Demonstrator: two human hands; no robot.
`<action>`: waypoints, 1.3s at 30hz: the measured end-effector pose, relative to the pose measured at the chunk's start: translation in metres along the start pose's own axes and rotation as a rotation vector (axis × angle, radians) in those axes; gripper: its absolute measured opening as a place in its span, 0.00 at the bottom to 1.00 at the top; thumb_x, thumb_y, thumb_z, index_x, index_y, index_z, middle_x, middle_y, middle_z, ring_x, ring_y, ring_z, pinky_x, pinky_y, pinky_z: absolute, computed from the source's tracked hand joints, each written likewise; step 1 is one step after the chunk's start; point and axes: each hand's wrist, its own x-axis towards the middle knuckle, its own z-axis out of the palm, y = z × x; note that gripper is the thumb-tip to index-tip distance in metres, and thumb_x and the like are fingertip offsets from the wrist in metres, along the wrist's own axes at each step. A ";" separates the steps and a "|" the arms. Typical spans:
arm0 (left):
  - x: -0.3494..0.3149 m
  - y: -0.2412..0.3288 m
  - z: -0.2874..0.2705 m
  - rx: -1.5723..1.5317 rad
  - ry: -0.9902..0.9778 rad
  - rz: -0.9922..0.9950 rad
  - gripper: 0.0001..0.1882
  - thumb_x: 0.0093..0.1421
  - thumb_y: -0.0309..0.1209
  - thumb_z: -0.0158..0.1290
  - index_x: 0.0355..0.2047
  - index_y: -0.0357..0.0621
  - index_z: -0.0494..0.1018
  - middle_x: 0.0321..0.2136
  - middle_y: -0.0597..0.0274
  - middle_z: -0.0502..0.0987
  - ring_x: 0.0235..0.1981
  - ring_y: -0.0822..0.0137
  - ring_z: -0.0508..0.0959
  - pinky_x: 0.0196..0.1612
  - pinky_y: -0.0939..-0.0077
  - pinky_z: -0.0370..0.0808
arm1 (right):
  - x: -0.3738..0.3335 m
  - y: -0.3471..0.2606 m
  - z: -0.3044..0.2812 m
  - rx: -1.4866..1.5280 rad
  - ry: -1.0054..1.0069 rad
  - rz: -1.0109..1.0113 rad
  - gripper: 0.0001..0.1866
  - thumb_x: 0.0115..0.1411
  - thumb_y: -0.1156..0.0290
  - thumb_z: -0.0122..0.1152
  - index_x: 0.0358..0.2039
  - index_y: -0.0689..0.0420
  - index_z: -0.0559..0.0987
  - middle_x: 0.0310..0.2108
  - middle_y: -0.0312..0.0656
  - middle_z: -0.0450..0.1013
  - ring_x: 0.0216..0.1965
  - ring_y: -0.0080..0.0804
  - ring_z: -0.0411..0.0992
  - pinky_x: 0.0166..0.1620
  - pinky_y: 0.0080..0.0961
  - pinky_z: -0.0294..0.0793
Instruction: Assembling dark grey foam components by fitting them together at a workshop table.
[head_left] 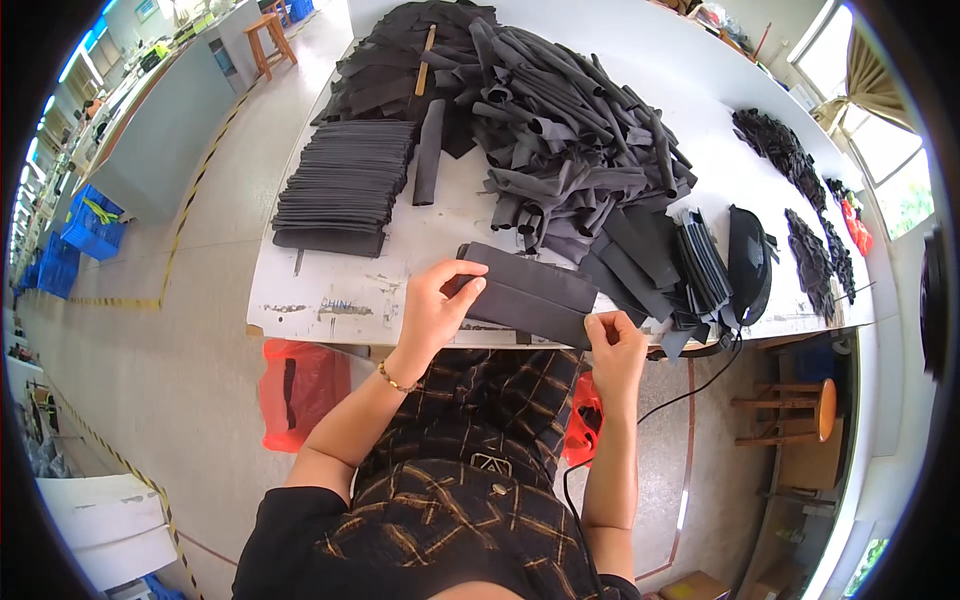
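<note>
A flat black fabric strip (532, 290) with a lengthwise crease is stretched between my hands above the table's front edge. My left hand (438, 302) pinches its left end between thumb and finger. At the right end, my right hand (622, 352) pinches the lower corner. Beyond my left hand is a neat stack of folded black strips (345, 178), with one strip (428, 155) lying beside it. A large loose heap of curled black strips (575, 130) fills the table's middle and back. Flat dark pieces (630, 265) lie right of the strip I hold.
A row of dark pieces (703, 262) stands by a rounded black object (748, 268); a black cable (690, 393) runs down toward me. A wooden stick (426, 62) rests on the heap's back. Red plastic bags (300, 395) hang below the white table (285, 290). A wooden stool (800, 412) stands right.
</note>
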 end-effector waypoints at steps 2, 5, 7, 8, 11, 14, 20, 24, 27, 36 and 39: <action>-0.002 -0.004 -0.003 0.232 -0.030 0.106 0.06 0.55 0.23 0.60 0.35 0.39 0.79 0.27 0.66 0.76 0.22 0.77 0.70 0.27 0.82 0.67 | -0.001 0.006 0.006 -0.060 0.030 -0.023 0.09 0.59 0.72 0.64 0.27 0.64 0.77 0.16 0.32 0.69 0.20 0.17 0.62 0.26 0.20 0.63; 0.002 -0.005 -0.001 0.369 -0.005 0.213 0.06 0.54 0.22 0.60 0.33 0.40 0.78 0.27 0.63 0.77 0.23 0.75 0.71 0.28 0.79 0.69 | 0.002 0.022 0.012 -0.220 0.075 -0.056 0.09 0.57 0.71 0.65 0.26 0.62 0.77 0.15 0.37 0.69 0.19 0.23 0.64 0.26 0.24 0.65; 0.018 0.002 -0.005 0.373 0.056 0.249 0.06 0.54 0.22 0.60 0.33 0.41 0.78 0.28 0.62 0.77 0.23 0.74 0.72 0.28 0.79 0.70 | 0.000 0.022 0.010 -0.380 0.131 -0.075 0.10 0.56 0.70 0.67 0.25 0.61 0.75 0.15 0.38 0.67 0.19 0.28 0.65 0.26 0.27 0.65; 0.031 0.005 -0.008 0.373 0.108 0.281 0.06 0.54 0.22 0.59 0.33 0.41 0.78 0.28 0.62 0.77 0.23 0.73 0.72 0.29 0.78 0.70 | 0.003 0.019 0.007 -0.382 0.135 -0.077 0.10 0.56 0.70 0.67 0.25 0.61 0.75 0.15 0.38 0.67 0.19 0.28 0.65 0.26 0.27 0.65; 0.099 0.013 -0.033 0.305 0.319 0.350 0.04 0.58 0.25 0.57 0.34 0.41 0.78 0.26 0.60 0.78 0.25 0.69 0.76 0.29 0.76 0.72 | 0.016 0.012 -0.021 -0.278 0.303 -0.186 0.09 0.57 0.72 0.66 0.27 0.61 0.75 0.21 0.39 0.68 0.22 0.28 0.65 0.29 0.26 0.65; 0.173 0.001 -0.058 0.798 0.368 0.378 0.14 0.59 0.38 0.59 0.29 0.37 0.76 0.27 0.55 0.79 0.29 0.57 0.81 0.33 0.68 0.77 | 0.055 0.018 -0.043 -0.408 0.314 -0.359 0.06 0.58 0.74 0.63 0.33 0.63 0.77 0.31 0.45 0.72 0.31 0.40 0.71 0.34 0.33 0.70; 0.213 -0.019 -0.039 1.379 0.154 0.231 0.21 0.53 0.46 0.62 0.28 0.36 0.77 0.29 0.49 0.80 0.33 0.52 0.82 0.35 0.63 0.78 | 0.105 0.033 -0.044 -0.970 0.128 -0.566 0.21 0.56 0.67 0.64 0.48 0.61 0.74 0.47 0.45 0.69 0.49 0.44 0.67 0.50 0.39 0.67; 0.217 -0.023 -0.038 1.406 0.122 0.230 0.14 0.55 0.39 0.61 0.27 0.40 0.78 0.28 0.50 0.80 0.32 0.51 0.82 0.36 0.61 0.78 | 0.135 0.049 -0.030 -1.355 0.016 -0.676 0.16 0.57 0.69 0.57 0.43 0.65 0.77 0.40 0.43 0.73 0.44 0.38 0.69 0.45 0.32 0.70; 0.207 -0.013 -0.038 1.171 0.220 0.313 0.12 0.62 0.37 0.53 0.31 0.40 0.75 0.27 0.50 0.80 0.33 0.49 0.81 0.34 0.56 0.75 | 0.134 0.048 -0.020 -1.551 -0.067 -0.822 0.10 0.51 0.72 0.56 0.32 0.62 0.79 0.32 0.42 0.75 0.38 0.37 0.71 0.41 0.29 0.70; 0.132 -0.009 -0.014 -0.436 0.295 -0.074 0.12 0.64 0.39 0.57 0.35 0.42 0.74 0.21 0.75 0.70 0.17 0.83 0.64 0.17 0.87 0.57 | 0.129 0.026 -0.038 -1.270 -0.154 -0.663 0.05 0.57 0.75 0.52 0.33 0.59 0.75 0.35 0.45 0.74 0.41 0.39 0.73 0.44 0.33 0.72; 0.116 -0.024 -0.005 -0.666 0.138 -0.295 0.12 0.62 0.39 0.59 0.35 0.44 0.75 0.26 0.73 0.74 0.20 0.79 0.70 0.22 0.84 0.69 | 0.119 0.030 -0.065 -1.079 -0.061 -0.487 0.04 0.58 0.76 0.50 0.34 0.63 0.71 0.35 0.52 0.71 0.40 0.49 0.72 0.43 0.40 0.73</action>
